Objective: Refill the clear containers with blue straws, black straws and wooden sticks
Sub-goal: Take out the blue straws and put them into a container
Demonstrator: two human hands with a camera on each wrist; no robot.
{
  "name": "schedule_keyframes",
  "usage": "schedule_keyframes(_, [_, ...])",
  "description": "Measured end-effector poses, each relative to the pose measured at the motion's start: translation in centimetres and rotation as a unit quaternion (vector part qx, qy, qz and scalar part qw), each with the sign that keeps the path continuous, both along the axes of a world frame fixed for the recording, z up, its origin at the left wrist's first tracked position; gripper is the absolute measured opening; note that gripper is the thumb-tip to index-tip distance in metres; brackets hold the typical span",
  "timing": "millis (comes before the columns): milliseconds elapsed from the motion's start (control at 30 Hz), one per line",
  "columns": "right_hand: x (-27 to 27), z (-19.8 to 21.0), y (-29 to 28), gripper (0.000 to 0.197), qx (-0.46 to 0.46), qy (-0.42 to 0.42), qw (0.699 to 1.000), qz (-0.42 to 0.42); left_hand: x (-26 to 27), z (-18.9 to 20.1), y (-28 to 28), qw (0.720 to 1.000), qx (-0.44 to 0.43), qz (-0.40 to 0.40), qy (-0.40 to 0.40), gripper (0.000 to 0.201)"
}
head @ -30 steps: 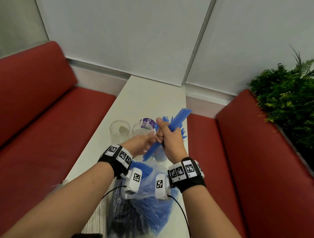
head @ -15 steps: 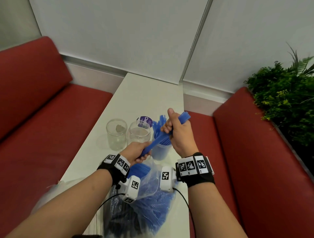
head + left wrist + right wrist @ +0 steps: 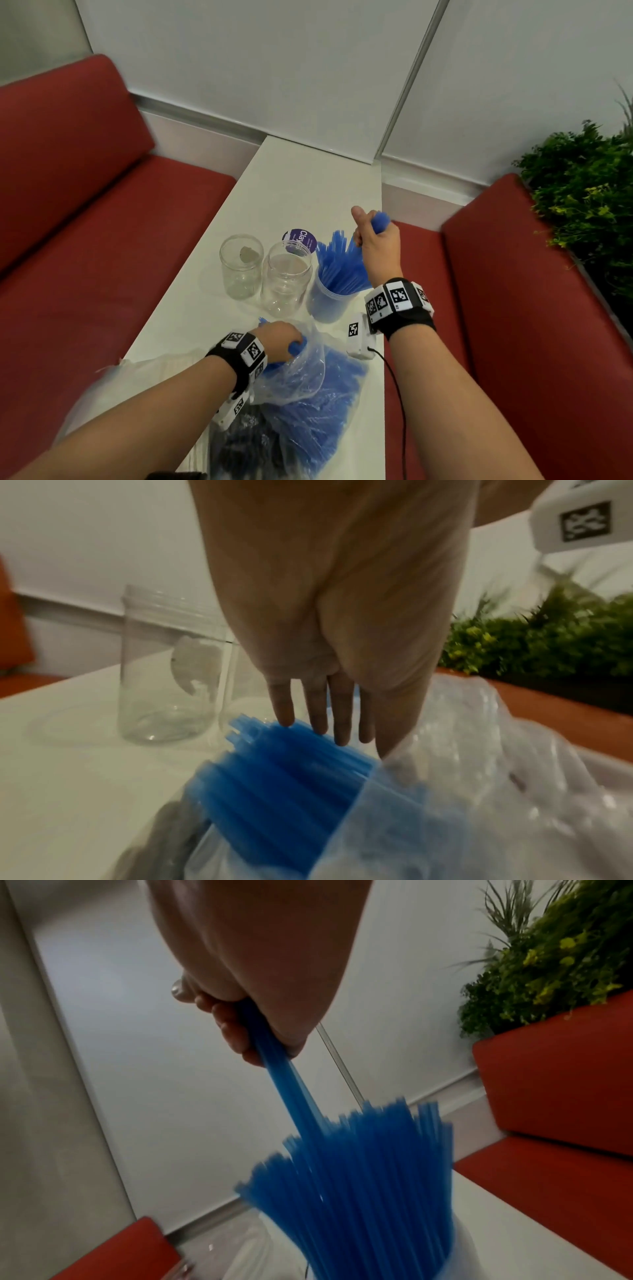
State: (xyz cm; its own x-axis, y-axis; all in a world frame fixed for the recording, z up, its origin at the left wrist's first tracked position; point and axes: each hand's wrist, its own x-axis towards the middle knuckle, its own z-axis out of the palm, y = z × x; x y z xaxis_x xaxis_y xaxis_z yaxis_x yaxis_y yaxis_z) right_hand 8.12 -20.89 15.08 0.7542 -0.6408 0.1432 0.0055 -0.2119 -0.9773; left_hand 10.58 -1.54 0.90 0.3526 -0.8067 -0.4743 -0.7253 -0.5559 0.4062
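Apparently, straws [image 3: 291, 1096] within right fingers [image 3: 232, 1031].

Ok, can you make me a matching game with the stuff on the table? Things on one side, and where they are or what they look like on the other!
Things:
1. right hand
2. left hand
3. far-left jar
4. plastic bag

States:
A. empty, standing upright
B. lying on the table, full of blue straws
C. gripping a bunch of blue straws over the filled container
D. fingers reaching into the bag's mouth, onto the straws

Pairs: 1-C, 2-D, 3-A, 4-B
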Motion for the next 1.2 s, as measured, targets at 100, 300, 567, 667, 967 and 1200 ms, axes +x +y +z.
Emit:
schedule_keyframes(100, [0.2, -2.5, 0.4, 0.045, 0.011, 0.028, 1.000, -0.007, -0.5, -0.3, -0.1, 0.990, 0.068, -0.073, -0.099, 0.016])
schedule_keyframes(300, [0.1, -5.8, 0.4, 0.032, 0.037, 0.035, 0.998, -0.046, -0.4, -1.3, -0.4, 0.969, 0.102, -0.111, -0.197, 0.029])
schedule_keyframes(567, [0.4, -4.5, 0.2, 0.009, -0.118, -0.042, 0.983, -0.136, -0.1, -0.7, -1.3, 0.956, 0.142, -0.129, -0.220, 0.029])
schedule_keyframes(667, [0.3, -6.2, 0.6, 0.033, -0.305, 0.125, 0.941, -0.073, 0.0, -0.4, -1.3, 0.962, 0.145, -0.111, -0.203, 0.027])
schedule_keyframes(967, [-0.1, -7.7, 1.2, 0.112, -0.341, 0.391, 0.855, -0.006, -0.4, -0.2, -0.1, 0.960, 0.159, -0.104, -0.204, 0.023])
schedule_keyframes(1200, [1.5, -5.2, 0.0, 0.036, -0.294, 0.273, 0.916, -0.015, -0.5, 0.6, -0.3, 0.969, 0.180, -0.081, -0.149, 0.031])
